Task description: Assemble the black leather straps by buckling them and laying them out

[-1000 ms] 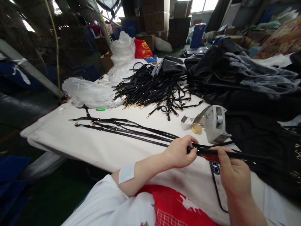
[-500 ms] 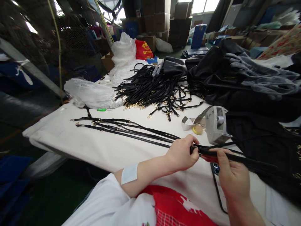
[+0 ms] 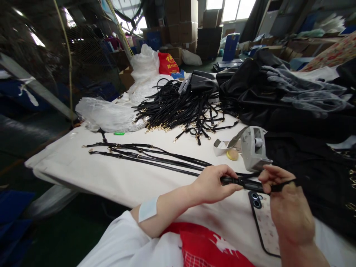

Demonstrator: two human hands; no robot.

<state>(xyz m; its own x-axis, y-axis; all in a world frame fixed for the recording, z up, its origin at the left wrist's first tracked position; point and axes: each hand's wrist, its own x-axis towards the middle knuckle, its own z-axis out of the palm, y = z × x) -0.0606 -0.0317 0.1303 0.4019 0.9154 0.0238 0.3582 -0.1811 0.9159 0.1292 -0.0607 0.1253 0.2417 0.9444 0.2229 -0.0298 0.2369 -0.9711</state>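
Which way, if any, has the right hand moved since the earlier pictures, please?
Yes, to the right: judged against the phone, the right hand now leaves more of it uncovered.

White: the table (image 3: 69,157). Black with gold-toned fittings: the straps (image 3: 167,161) towards the near edge and the strap pile (image 3: 172,104) towards the far edge. Bright green: a small piece (image 3: 119,133) nearer the left end. Pale grey: the dispenser (image 3: 251,148). Black-rimmed, pale with darker flecks: the phone (image 3: 268,226) by the near edge. Red with yellow lettering: the bag (image 3: 168,63) at the far edge.
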